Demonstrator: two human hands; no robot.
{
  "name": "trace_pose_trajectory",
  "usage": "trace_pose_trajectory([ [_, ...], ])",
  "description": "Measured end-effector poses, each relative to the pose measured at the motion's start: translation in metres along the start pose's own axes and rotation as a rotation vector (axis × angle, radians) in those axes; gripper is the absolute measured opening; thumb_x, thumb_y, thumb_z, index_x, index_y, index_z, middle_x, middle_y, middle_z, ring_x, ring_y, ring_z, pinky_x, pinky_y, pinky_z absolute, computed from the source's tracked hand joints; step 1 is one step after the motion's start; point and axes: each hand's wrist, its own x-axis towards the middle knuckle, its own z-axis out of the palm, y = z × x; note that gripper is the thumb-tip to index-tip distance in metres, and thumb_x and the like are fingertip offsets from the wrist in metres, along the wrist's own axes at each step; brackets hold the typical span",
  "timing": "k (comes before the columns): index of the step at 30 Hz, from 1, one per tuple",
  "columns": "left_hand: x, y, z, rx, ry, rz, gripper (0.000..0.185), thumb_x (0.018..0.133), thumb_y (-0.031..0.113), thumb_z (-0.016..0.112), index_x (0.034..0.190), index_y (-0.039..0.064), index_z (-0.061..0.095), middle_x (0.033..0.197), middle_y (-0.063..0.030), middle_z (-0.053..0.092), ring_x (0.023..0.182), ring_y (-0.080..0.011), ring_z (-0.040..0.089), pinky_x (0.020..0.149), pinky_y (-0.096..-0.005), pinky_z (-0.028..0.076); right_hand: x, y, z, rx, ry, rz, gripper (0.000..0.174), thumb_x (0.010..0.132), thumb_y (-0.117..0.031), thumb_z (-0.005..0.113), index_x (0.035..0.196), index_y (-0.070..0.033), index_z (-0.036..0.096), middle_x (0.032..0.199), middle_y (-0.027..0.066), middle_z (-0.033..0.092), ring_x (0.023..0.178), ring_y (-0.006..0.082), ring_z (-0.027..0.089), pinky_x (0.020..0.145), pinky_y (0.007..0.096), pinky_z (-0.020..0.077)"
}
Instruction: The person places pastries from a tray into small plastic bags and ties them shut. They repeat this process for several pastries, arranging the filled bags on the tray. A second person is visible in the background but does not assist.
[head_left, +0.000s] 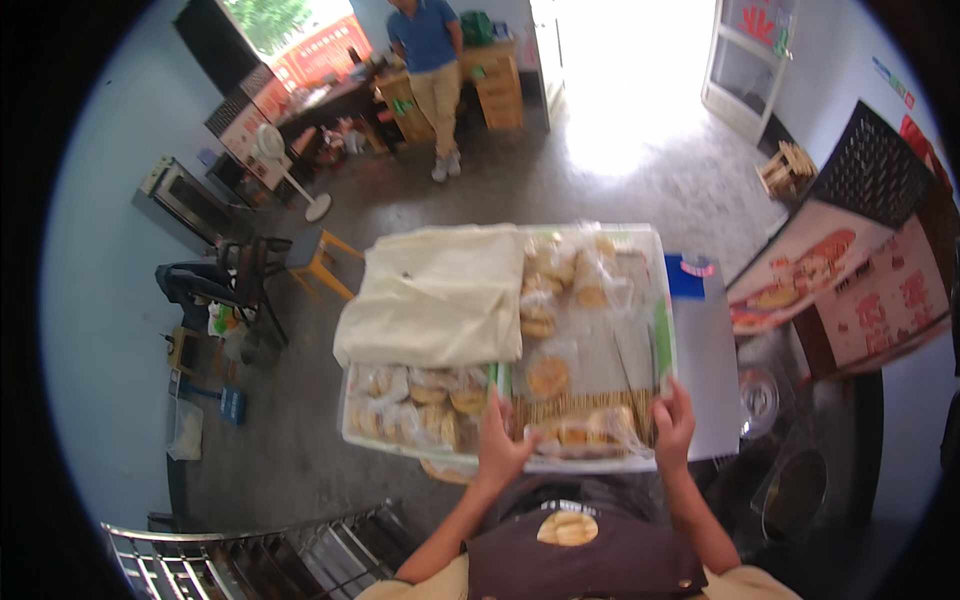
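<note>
Two shallow white trays stand side by side before me. My left hand (504, 444) grips the near part of the inner rim of the right tray (664, 322), its thumb pointing towards a clear bag of bread rolls (589, 431). On the opposite rim, the fingers of my right hand (673, 421) are closed. A bagged round bun (548, 375) lies mid-tray, and several bagged pastries (551, 262) fill its far left. Cream cloth (442, 292) covers most of the left tray (346, 405); bagged buns (427, 401) show along its near side.
A grey tabletop (709, 375) extends right of the trays, with a blue card (684, 277) on it. Left are a yellow-legged stool (322, 262) and a white standing fan (289, 172). A person (429, 67) stands by the far desk. A metal rack (247, 555) is near left.
</note>
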Motion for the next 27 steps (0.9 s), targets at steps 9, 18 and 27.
trace_pose_trajectory([
  [9, 0.06, 0.041, 0.032, -0.631, -0.247, 0.081, 0.11, 0.095, 0.029, 0.08, 0.175, 0.009, 0.006, 0.129, -0.0167, 0.071, 0.113, -0.0236, 0.072, 0.106, -0.0398, 0.055, 0.014, -0.013, 0.056, -0.055, -0.266, -0.015, 0.084, 0.098, 0.004, 0.064, 0.172, -0.004, 0.024, 0.102, 0.008, 0.07, 0.094, 0.013, 0.07, 0.089, 0.0287, 0.0583],
  [18, 0.052, 0.021, 0.039, -0.481, -0.242, 0.068, 0.104, 0.094, 0.017, 0.073, 0.175, 0.009, 0.007, 0.121, -0.0158, 0.075, 0.105, -0.0216, 0.074, 0.1, -0.0369, 0.057, 0.013, -0.003, 0.063, -0.052, -0.212, 0.077, 0.085, 0.099, 0.001, 0.067, 0.172, -0.004, 0.022, 0.099, 0.0059, 0.07, 0.092, 0.0123, 0.07, 0.089, 0.0289, 0.0578],
  [27, 0.055, 0.025, 0.04, -0.476, -0.227, 0.076, 0.102, 0.094, 0.012, 0.071, 0.174, 0.008, 0.009, 0.121, -0.0159, 0.075, 0.104, -0.0209, 0.074, 0.1, -0.0358, 0.057, 0.02, -0.004, 0.063, -0.067, -0.225, 0.06, 0.084, 0.099, -0.001, 0.07, 0.171, -0.004, 0.026, 0.098, 0.0055, 0.07, 0.091, 0.0114, 0.069, 0.087, 0.0278, 0.0571],
])
